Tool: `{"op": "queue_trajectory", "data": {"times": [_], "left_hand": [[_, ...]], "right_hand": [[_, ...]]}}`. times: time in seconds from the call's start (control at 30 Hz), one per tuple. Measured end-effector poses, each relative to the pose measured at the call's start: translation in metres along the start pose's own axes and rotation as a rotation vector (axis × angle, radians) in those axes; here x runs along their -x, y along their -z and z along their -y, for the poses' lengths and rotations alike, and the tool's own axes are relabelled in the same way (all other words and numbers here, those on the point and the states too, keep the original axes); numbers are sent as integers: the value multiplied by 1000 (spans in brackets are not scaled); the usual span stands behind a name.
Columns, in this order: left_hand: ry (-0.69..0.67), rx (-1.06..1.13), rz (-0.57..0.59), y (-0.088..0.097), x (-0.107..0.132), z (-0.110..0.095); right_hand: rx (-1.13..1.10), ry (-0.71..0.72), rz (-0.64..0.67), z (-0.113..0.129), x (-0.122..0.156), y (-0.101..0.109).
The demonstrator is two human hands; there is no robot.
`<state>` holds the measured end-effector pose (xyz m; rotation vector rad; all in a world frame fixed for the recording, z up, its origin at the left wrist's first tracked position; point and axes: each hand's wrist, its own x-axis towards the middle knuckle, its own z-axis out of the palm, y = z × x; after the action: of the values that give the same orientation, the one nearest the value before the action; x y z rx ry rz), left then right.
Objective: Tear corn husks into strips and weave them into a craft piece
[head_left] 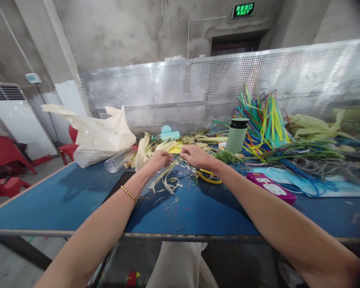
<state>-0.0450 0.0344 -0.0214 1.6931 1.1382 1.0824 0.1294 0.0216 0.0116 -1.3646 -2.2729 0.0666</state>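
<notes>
Over the far half of the blue table (87, 196), my two hands are close together with a narrow gap between them. My left hand (160, 160), below a beaded bracelet (129, 193), is closed in a pinch on a thin, pale husk strip. My right hand (196, 157) is curled, its fingertips closed around the strip's other side; the exact hold is too small to see. Loose curled husk strips (169, 185) trail onto the table beneath my hands. Behind my left hand lie more dry husks (142, 154).
A white plastic bag (100, 134) and clear bottle (117, 162) are left. A green tumbler (237, 136), yellow-handled scissors (209, 179), purple box (271, 188) and colourful strip bundle (265, 124) stand or lie right. A perforated metal panel (174, 96) closes the back.
</notes>
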Motion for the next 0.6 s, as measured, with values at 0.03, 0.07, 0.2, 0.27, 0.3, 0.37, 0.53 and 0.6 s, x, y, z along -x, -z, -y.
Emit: {"op": "queue_trajectory", "data": {"times": [0.03,0.07,0.2,0.27,0.3,0.37,0.53,0.6], "left_hand": [[35,57,2,1,0,-1],[66,95,24,1,1,-2],[158,219,170,-6,4,0],[160,271,199,-10,6,1],[158,288,211,-11,7,1],[171,313,243,-12,8,1],[239,338,195,-12,8,0],[237,354,123,-12,8,-1]], "right_hand": [[0,-2,-7,-1,0,0],[-2,-5,-9,-1,0,0],[5,6,-18,-1,-1,-2],[13,18,-26,-1,-1,-4],[16,22,-28,-1,-1,-4],[18,33,-32,-3,-1,-5],[32,82,-51,-7,-2,-7],[48,97,-48,-7,-2,-7]]}}
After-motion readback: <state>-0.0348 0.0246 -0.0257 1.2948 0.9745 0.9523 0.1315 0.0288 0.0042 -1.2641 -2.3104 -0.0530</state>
